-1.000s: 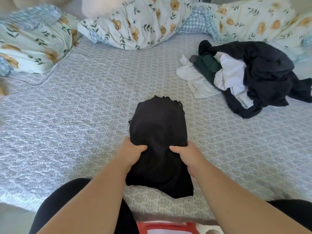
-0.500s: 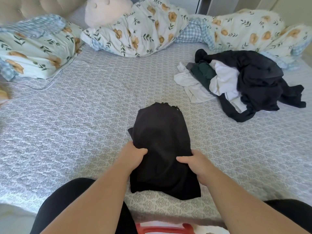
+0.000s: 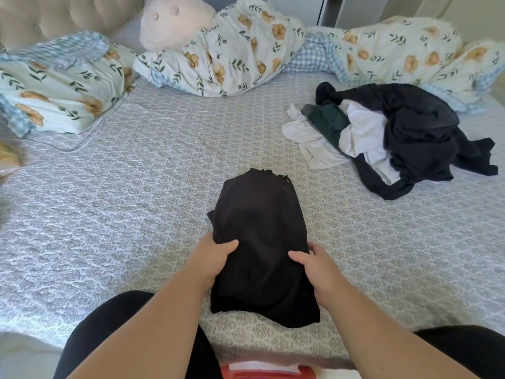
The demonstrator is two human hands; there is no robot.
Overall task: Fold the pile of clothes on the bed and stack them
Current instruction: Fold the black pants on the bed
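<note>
From over the person's shoulders, a black garment (image 3: pixel 259 242) lies partly folded on the near middle of the bed (image 3: pixel 136 201), its gathered edge pointing away and its wider end close to the bed's near edge. The left hand (image 3: pixel 213 258) grips the garment's left side, thumb lying over the top of the cloth and fingers tucked underneath. The right hand (image 3: pixel 314 272) holds the right side the same way, thumb on top pointing inward, fingers curled around the edge. The two hands sit level with each other, the dark cloth bunched between them. Well off to the right and farther back, the pile (image 3: pixel 396 135) of unfolded clothes sits in a heap: black pieces over white ones, with a dark green one tucked in at the left. Along the far side of the bed runs a rumpled floral duvet (image 3: pixel 232 50), with a pillow (image 3: pixel 62 80) in the same print at the left.
</note>
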